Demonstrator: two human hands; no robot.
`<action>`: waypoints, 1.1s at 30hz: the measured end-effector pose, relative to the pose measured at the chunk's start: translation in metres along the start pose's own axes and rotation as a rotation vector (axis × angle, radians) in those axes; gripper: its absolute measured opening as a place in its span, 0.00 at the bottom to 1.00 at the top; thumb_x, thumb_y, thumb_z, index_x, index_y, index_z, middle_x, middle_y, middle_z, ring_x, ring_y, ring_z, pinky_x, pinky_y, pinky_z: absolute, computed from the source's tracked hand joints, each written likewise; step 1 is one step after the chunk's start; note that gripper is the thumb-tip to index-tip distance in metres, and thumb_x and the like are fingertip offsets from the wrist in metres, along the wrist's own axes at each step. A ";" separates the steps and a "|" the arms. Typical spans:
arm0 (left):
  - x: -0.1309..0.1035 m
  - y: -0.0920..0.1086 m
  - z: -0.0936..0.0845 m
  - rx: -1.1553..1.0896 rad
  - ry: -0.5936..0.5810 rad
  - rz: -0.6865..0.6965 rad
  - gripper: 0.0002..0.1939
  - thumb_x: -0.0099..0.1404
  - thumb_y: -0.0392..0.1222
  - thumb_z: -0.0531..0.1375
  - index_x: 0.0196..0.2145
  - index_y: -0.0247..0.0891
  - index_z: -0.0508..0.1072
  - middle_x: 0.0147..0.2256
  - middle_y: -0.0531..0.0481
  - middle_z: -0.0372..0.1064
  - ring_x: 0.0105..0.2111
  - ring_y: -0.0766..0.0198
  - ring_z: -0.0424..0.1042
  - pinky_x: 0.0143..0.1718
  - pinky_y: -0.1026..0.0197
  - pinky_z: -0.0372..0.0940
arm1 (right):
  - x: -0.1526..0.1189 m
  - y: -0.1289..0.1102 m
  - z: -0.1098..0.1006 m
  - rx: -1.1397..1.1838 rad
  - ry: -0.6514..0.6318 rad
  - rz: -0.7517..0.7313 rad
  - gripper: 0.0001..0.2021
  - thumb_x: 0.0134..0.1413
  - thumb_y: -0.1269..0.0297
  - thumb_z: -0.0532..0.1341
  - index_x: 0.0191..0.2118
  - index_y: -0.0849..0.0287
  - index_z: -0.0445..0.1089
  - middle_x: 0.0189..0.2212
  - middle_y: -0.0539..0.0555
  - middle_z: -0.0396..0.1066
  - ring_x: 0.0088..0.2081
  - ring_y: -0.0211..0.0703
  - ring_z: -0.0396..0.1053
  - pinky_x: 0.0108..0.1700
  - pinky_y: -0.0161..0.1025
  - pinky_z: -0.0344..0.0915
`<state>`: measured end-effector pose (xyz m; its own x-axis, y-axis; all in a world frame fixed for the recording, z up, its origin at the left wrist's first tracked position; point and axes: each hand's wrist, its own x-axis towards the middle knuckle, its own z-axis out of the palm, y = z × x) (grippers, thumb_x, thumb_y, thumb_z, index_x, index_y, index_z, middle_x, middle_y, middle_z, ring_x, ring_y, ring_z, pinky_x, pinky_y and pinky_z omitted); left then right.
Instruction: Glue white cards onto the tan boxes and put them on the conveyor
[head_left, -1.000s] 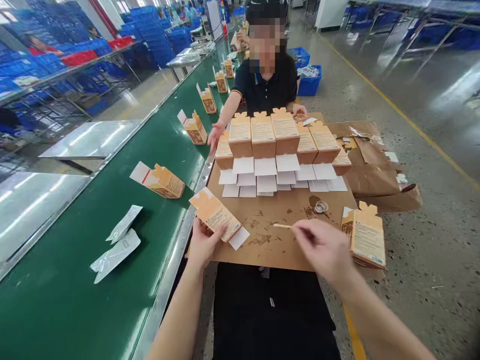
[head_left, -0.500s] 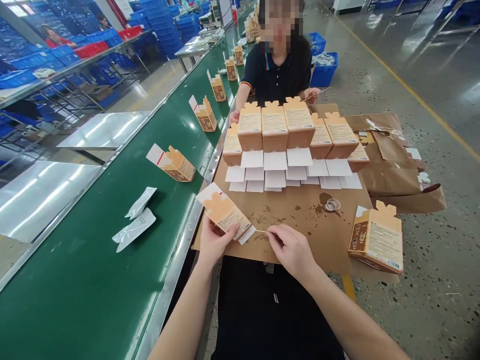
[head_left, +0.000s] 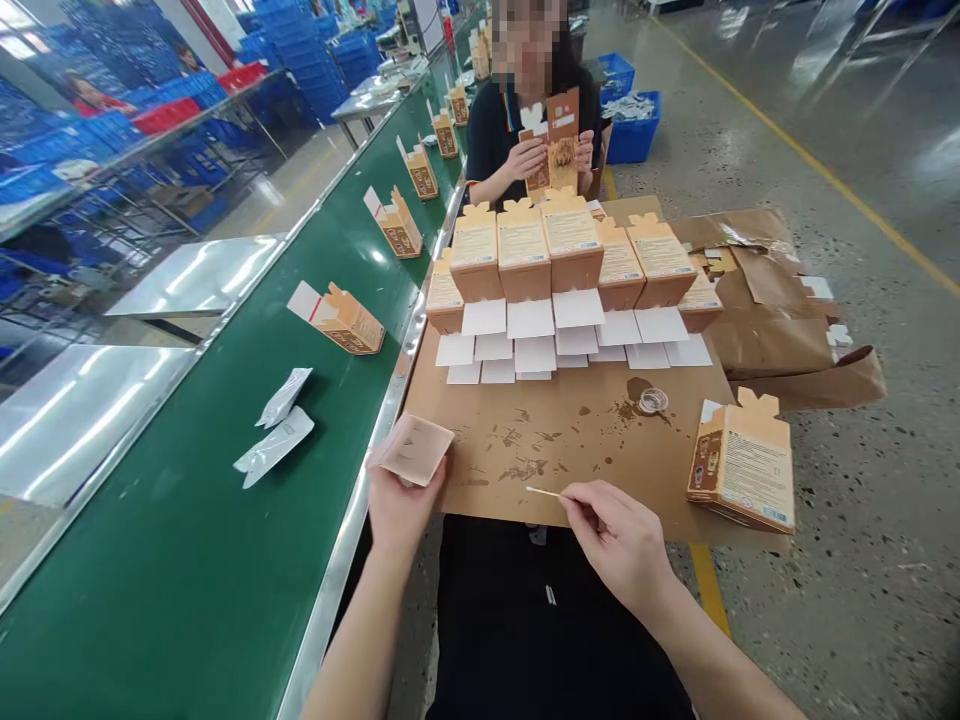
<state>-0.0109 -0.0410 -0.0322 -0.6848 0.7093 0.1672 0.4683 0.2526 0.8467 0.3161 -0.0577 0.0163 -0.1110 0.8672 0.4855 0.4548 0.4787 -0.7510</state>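
Note:
My left hand (head_left: 405,500) is wrapped round a small carton (head_left: 416,448) at the cardboard's near left corner. One pale brownish end of it faces me, and the printed sides are mostly hidden. Between the thumb and fingers of my right hand (head_left: 619,535) is a cotton swab (head_left: 544,491), its white tip pointing left, apart from the carton. Under both hands lies a cardboard sheet (head_left: 480,400) marked with wet spots. Farther out on it stands a small clear dish (head_left: 652,401) beside a dark wet patch.
Stacked cartons (head_left: 523,245) with white flaps stand ahead, and several loose cartons lean at right (head_left: 742,465). Left runs a green conveyor (head_left: 187,560) carrying open cartons (head_left: 351,320) and silvery pouches (head_left: 274,447). A co-worker (head_left: 487,130) opposite holds a flattened carton (head_left: 562,140).
My left hand has moved left and turned the carton so its end faces me. My right hand has drawn the swab away rightward. The co-worker now raises a flattened carton.

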 end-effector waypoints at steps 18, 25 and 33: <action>0.073 -0.032 -0.102 -0.134 0.210 -0.268 0.57 0.35 0.51 0.91 0.59 0.48 0.69 0.65 0.37 0.77 0.78 0.28 0.74 0.87 0.22 0.60 | 0.020 0.002 -0.027 0.005 0.092 0.024 0.11 0.75 0.68 0.70 0.39 0.44 0.84 0.27 0.48 0.85 0.21 0.48 0.80 0.24 0.41 0.80; 0.037 -0.026 -0.092 -0.302 0.370 0.163 0.36 0.56 0.61 0.82 0.53 0.49 0.72 0.54 0.48 0.72 0.59 0.42 0.80 0.77 0.26 0.72 | -0.006 0.016 -0.097 -0.207 0.190 0.293 0.06 0.67 0.54 0.75 0.36 0.33 0.87 0.20 0.47 0.81 0.17 0.55 0.81 0.21 0.45 0.84; 0.177 0.140 0.070 -0.430 -0.215 -0.051 0.29 0.64 0.70 0.75 0.47 0.44 0.82 0.48 0.43 0.79 0.53 0.49 0.81 0.59 0.48 0.78 | -0.007 0.004 -0.106 -0.173 0.245 0.277 0.08 0.73 0.56 0.75 0.38 0.35 0.89 0.23 0.47 0.82 0.21 0.51 0.83 0.28 0.41 0.87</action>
<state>-0.0277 0.1657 0.0806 -0.5489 0.8344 0.0501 0.1328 0.0278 0.9908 0.4125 -0.0760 0.0572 0.2411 0.8917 0.3831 0.5818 0.1831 -0.7925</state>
